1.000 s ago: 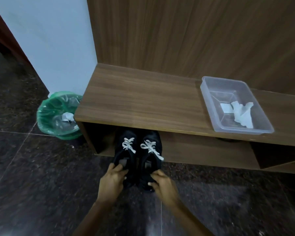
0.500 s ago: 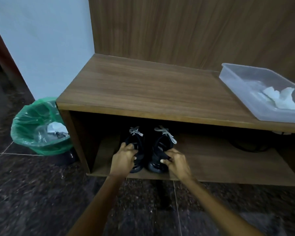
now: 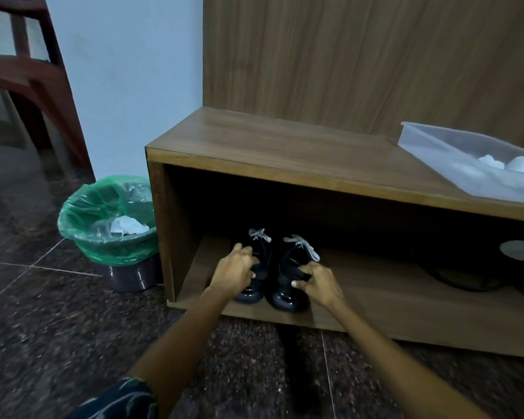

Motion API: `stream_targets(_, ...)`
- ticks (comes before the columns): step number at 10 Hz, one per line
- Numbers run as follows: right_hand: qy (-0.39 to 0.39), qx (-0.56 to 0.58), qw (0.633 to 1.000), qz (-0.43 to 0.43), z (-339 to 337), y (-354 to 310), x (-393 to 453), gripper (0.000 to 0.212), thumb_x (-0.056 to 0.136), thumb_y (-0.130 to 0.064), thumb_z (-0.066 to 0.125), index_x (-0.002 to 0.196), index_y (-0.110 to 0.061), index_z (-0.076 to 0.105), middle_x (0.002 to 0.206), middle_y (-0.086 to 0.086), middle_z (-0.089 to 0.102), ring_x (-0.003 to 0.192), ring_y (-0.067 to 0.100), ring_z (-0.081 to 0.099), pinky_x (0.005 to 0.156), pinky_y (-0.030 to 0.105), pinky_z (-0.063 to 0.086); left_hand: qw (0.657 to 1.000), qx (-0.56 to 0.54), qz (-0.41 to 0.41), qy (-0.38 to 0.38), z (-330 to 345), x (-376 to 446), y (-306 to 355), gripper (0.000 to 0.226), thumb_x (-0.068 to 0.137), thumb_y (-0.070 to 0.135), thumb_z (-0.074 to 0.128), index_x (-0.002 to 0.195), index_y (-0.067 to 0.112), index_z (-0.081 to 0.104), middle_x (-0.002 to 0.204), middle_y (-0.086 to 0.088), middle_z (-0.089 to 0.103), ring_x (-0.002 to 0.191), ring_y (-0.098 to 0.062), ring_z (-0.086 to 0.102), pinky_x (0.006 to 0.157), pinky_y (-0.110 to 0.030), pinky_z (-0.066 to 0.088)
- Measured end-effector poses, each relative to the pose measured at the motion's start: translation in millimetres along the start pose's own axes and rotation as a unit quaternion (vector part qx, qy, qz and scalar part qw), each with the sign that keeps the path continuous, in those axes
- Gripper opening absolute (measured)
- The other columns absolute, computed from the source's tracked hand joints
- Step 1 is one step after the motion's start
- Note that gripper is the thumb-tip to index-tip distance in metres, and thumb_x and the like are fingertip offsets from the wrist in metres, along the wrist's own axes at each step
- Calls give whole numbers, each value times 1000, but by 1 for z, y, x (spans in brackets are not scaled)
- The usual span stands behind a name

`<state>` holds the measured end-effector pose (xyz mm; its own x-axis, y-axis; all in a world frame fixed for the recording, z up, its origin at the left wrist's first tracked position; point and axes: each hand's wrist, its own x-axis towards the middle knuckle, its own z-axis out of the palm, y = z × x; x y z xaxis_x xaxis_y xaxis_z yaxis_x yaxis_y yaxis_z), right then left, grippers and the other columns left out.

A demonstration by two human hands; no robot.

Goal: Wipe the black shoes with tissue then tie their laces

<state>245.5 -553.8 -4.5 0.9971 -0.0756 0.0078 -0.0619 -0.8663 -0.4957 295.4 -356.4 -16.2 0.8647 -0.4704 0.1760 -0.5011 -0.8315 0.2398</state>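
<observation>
Two black shoes stand side by side on the lower shelf of a wooden bench, heels toward me, each with white laces tied in a bow. My left hand grips the heel collar of the left shoe. My right hand grips the heel collar of the right shoe. White tissue lies in a clear plastic tray on the bench top at the right.
A bin lined with a green bag, with crumpled tissue inside, stands on the dark stone floor left of the bench. A wooden chair is at the far left. A round white object and a dark cable sit on the shelf's right part.
The shoes went from the floor at the bench's front edge onto the lower shelf, both hands staying on their heels. My view dropped lower and closer to the shelf.
</observation>
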Motion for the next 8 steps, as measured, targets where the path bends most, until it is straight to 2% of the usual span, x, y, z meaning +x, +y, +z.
stream_targets(1, -13, -2, 1000, 2, -3, 2, 3, 31, 80, -19, 69, 110, -14, 67, 105, 5, 61, 92, 21, 58, 74, 19, 34, 1000, 3, 5, -17, -2, 3, 0, 39, 92, 16, 52, 130, 14, 50, 120, -6, 50, 121, -24, 38, 90, -38, 46)
stream_targets(2, -43, -6, 999, 1, -2, 4, 7, 34, 80, -24, 69, 111, -12, 65, 113, 6, 61, 102, 23, 58, 79, 25, 41, 996, 61, 46, -45, -8, 9, -5, 38, 91, 24, 54, 127, 14, 51, 122, -7, 48, 121, -25, 38, 91, -38, 46)
stream_targets(3, -71, -22, 997, -10, -5, 6, 12, 30, 81, -29, 68, 108, -15, 64, 109, 1, 61, 103, 20, 57, 77, 24, 43, 990, 85, 80, -84, -14, 15, -12, 40, 91, 32, 54, 127, 15, 50, 123, -7, 48, 120, -24, 39, 91, -37, 44)
stream_targets(4, -198, -18, 980, -14, -24, 3, 27, 14, 82, -35, 66, 81, -23, 59, 79, -8, 60, 75, 13, 58, 57, 10, 41, 979, 126, 114, -117, -17, 27, -20, 45, 91, 41, 50, 128, 15, 50, 124, -7, 47, 120, -24, 39, 91, -36, 43)
stream_targets(5, -288, -10, 957, 14, -40, -5, 46, 34, 85, -46, 57, 95, -14, 61, 85, 1, 62, 62, 12, 60, 56, 16, 49, 972, 148, 128, -130, -15, 32, -23, 48, 90, 46, 46, 125, 14, 52, 123, -7, 48, 120, -23, 39, 90, -37, 45)
stream_targets(6, -265, -66, 960, 60, -51, -28, 78, 49, 95, -49, 35, 101, -9, 63, 107, 10, 59, 74, 21, 62, 60, 30, 53, 975, 127, 92, -157, -18, 34, -24, 51, 89, 46, 46, 125, 11, 50, 128, -10, 46, 124, -25, 36, 97, -38, 43)
stream_targets(7, -199, -170, 964, 53, -59, -46, 89, 49, 97, -47, 28, 112, -12, 60, 129, 11, 53, 105, 31, 58, 82, 37, 49, 975, 115, 46, -186, -32, 33, -17, 59, 89, 47, 45, 134, 9, 40, 138, -15, 38, 130, -30, 31, 110, -42, 31)
stream_targets(8, -128, -201, 969, 68, -52, -62, 75, 50, 97, -46, 26, 128, -13, 50, 136, 13, 47, 123, 32, 44, 98, 39, 40, 974, 86, -43, -203, -49, 20, 7, 73, 92, 54, 33, 147, 10, 14, 154, -14, 17, 143, -32, 13, 119, -48, 9)
